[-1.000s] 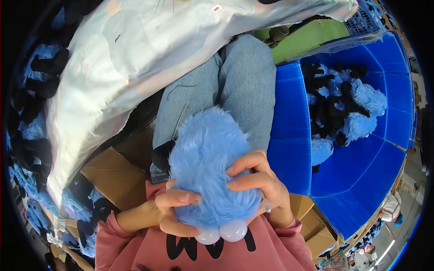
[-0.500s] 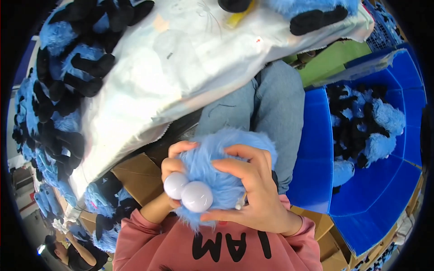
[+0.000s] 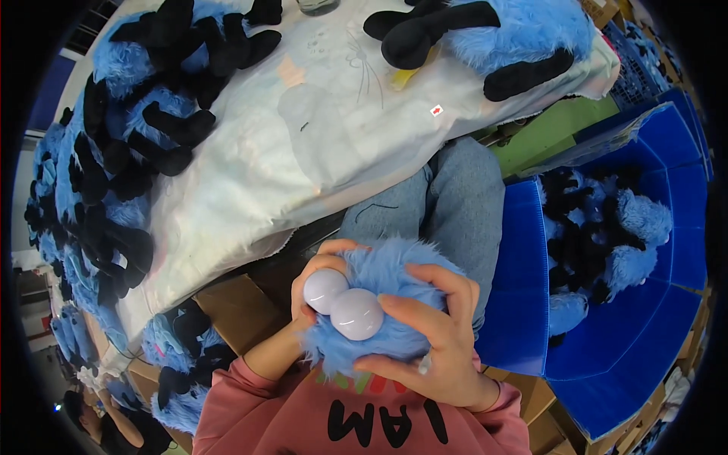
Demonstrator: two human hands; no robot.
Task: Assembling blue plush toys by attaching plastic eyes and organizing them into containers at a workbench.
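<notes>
Over my lap is a plush toy (image 3: 402, 334) with long blue fur and two glossy white ball eyes (image 3: 356, 314) set side by side. My left hand (image 3: 312, 282) is closed around its left side, fingers partly sunk in the fur behind the outer eye. From the right, my right hand (image 3: 447, 345) grips the body, thumb along the near edge. One of its fingertips touches the right-hand eye. By the right thumb a small whitish bit (image 3: 425, 365) shows, too small to name. The toy's underside is hidden.
A white-covered table (image 3: 250, 174) lies ahead, with a heap of blue and black plush toys (image 3: 114, 159) on its left and another plush toy (image 3: 523, 38) at the far right. Beside my right leg stands a blue bin (image 3: 519, 303) holding several more. Cardboard (image 3: 239, 311) sits at left.
A right fingertip has come from the fur onto the right-hand eye. Both hands and the toy sit slightly further right in the picture, and more of the table's far part shows.
</notes>
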